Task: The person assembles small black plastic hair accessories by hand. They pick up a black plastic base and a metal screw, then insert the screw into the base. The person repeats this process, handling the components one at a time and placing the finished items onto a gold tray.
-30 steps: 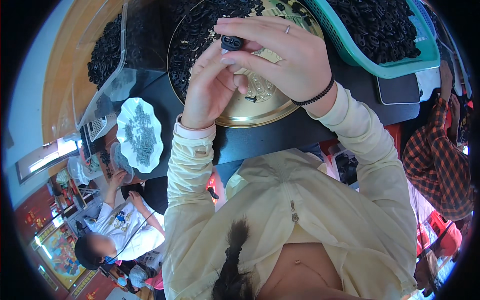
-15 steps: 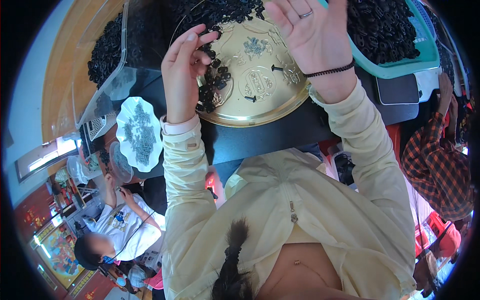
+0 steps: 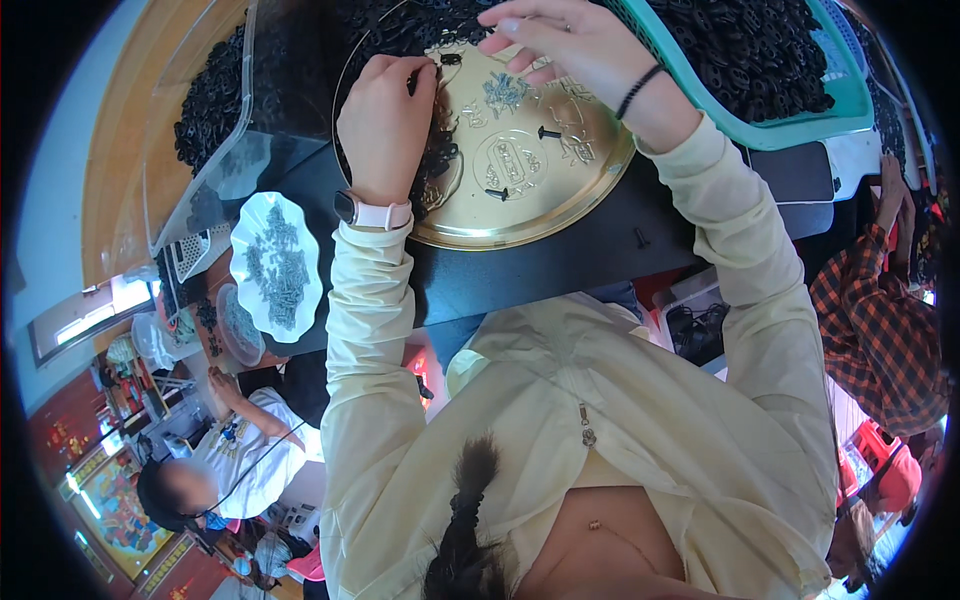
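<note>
My left hand (image 3: 383, 125) is at the left part of a round gold tray (image 3: 590, 205), back upward and fingers curled in. A small black plastic piece (image 3: 412, 82) shows at its thumb and fingertips. Beside that hand lies a heap of small black parts (image 3: 440, 152), partly hidden by it. My right hand (image 3: 590, 50) hovers over the far right of the tray, fingers apart, holding nothing that I can see. Below its fingers is a small pile of silvery screws (image 3: 505, 92). Two black T-shaped pieces, one farther (image 3: 548, 132) and one nearer (image 3: 497, 194), lie apart on the tray.
A white scalloped dish (image 3: 240, 250) of screws stands left of the tray. A clear plastic bin (image 3: 200, 185) and a teal basket (image 3: 790, 135) hold black parts. One dark piece (image 3: 641, 238) lies on the black table. People sit at left (image 3: 265, 440) and right (image 3: 880, 310).
My left hand has turned over and curled its fingers over the black parts. My right hand has swung left from palm-showing to sideways above the tray. The person at left has shifted their arms.
</note>
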`<state>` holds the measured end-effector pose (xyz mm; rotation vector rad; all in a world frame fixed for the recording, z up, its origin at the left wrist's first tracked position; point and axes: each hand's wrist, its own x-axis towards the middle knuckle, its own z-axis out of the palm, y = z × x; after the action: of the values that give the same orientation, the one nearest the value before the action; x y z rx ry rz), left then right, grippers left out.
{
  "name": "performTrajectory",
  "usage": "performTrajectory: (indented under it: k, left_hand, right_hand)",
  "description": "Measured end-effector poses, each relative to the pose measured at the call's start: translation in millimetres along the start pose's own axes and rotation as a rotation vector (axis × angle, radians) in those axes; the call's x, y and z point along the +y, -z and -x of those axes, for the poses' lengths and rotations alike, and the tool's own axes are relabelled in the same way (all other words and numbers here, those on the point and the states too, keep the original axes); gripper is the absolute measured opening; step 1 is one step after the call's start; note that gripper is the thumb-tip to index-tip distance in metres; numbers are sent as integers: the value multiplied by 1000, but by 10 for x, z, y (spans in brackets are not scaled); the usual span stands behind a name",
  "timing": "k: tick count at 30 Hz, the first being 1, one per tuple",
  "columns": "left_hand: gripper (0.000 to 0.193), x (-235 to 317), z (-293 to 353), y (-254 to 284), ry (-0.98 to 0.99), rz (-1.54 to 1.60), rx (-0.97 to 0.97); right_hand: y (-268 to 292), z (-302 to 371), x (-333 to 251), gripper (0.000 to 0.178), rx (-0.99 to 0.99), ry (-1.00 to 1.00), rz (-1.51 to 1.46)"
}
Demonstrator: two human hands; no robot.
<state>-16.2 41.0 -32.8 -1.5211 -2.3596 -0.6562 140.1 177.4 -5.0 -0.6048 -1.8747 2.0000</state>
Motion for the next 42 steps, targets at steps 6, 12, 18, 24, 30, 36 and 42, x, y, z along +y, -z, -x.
performTrajectory:
  k: [6,12,18,24,30,36,42]
  left_hand:
    - [14,42,-19,-61,-12,222,131]
    - [13,340,3,-15,-115,614,192]
    - [14,344,146,213,-27,457,-137]
    - [13,325,259,141,-106,290,-189]
    - [15,308,255,80,-24,434,-181]
    - [21,299,204,152,282,978,-107]
    - [28,355,201,158,249,999,-85]
  right_hand:
    - [27,-170,453,36,-20,-3,211]
    - [-138,-13,188,30,-3,-47,-356]
    - [15,-91,336,29,132,153,-507]
    - [-43,-9,216,23,151,59,-332]
    - [-124,25,214,17,133,120,-124]
    - [-160,109,194,14,140,517,447]
    - [-212,167,140,16,132,585,511]
